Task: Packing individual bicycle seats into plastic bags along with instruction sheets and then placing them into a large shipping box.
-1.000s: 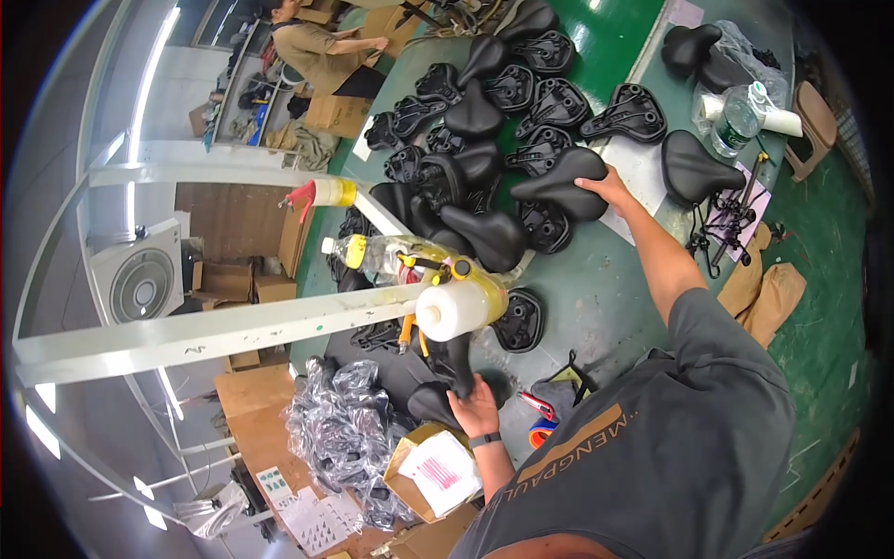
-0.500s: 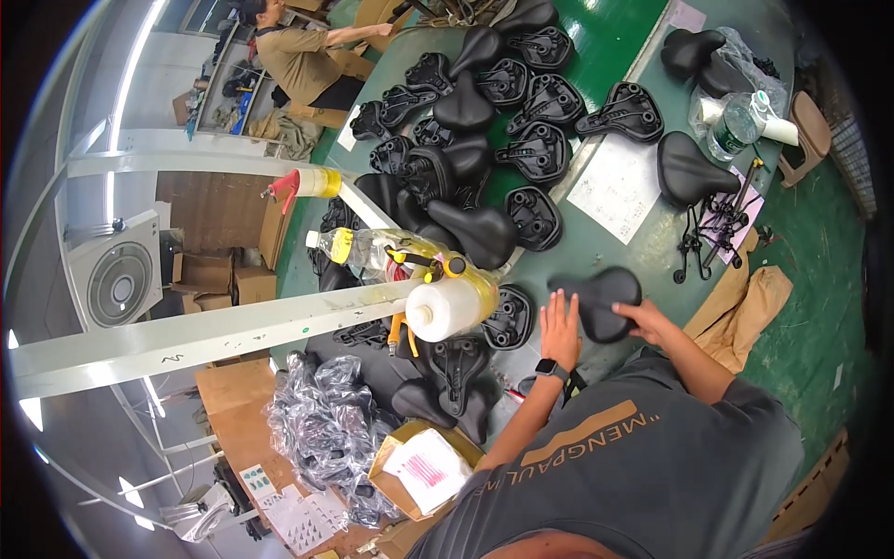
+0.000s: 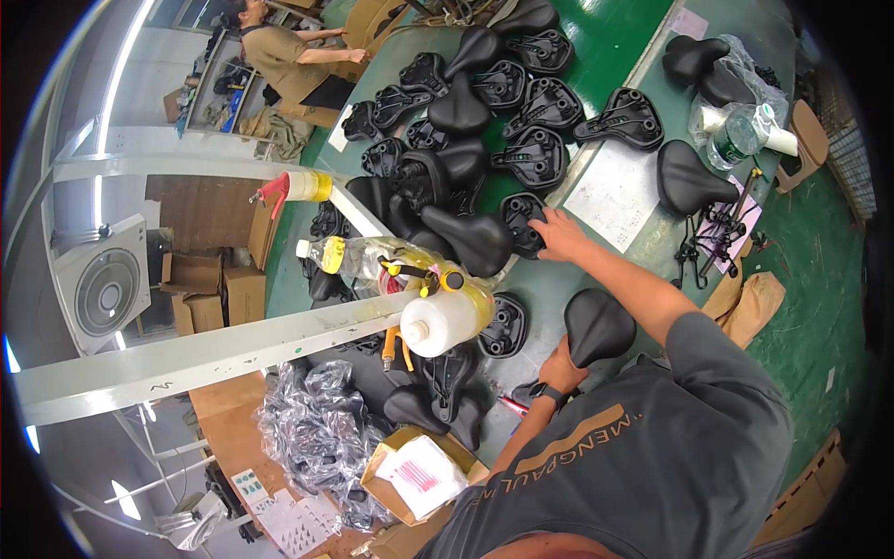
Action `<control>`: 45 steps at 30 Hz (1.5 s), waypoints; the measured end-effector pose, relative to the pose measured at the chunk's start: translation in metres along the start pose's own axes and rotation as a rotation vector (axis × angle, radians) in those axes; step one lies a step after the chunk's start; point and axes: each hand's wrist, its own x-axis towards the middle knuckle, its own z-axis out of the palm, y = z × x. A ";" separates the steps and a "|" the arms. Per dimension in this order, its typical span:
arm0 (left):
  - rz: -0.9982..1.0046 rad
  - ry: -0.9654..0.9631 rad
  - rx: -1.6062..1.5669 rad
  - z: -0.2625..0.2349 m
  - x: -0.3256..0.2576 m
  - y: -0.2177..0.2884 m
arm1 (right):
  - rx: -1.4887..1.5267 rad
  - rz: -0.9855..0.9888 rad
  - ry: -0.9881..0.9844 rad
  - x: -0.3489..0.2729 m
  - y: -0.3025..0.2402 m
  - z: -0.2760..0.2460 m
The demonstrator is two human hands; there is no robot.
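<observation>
My left hand (image 3: 562, 367), with a dark watch at its wrist, grips a black bicycle saddle (image 3: 601, 326) by its narrow end, close to my body. The saddle's smooth padded top faces up and its wide end points away from me. Farther out, my right hand (image 3: 560, 235) has its fingers closed over the edge of an upturned saddle (image 3: 521, 222), whose ribbed underside shows. Just left of that one lies a saddle with its smooth side up (image 3: 468, 238). Another upturned saddle (image 3: 505, 326) rests left of my left hand.
Several more saddles crowd the green table (image 3: 549, 279). A white beam (image 3: 214, 349) with spray bottles (image 3: 438, 321) crosses at left. Plastic-wrapped parts (image 3: 321, 433) and an open carton (image 3: 424, 470) lie lower left. A water bottle (image 3: 736, 140) stands far right; a co-worker (image 3: 284, 61) is at the upper left.
My right hand has left the held saddle and reached forward to the upturned one. My left hand has drawn back, now gripping the narrow end, and the held saddle has turned.
</observation>
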 end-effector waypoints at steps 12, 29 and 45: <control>-0.490 0.554 -0.985 -0.031 -0.172 -0.119 | 0.148 0.282 0.055 -0.078 0.001 0.012; -0.430 1.405 -0.403 -0.018 -0.107 -0.137 | 0.727 -0.317 -0.673 -0.115 -0.122 0.038; -0.439 1.007 -0.353 0.016 -0.051 -0.160 | -0.789 0.728 0.318 -0.167 0.321 -0.177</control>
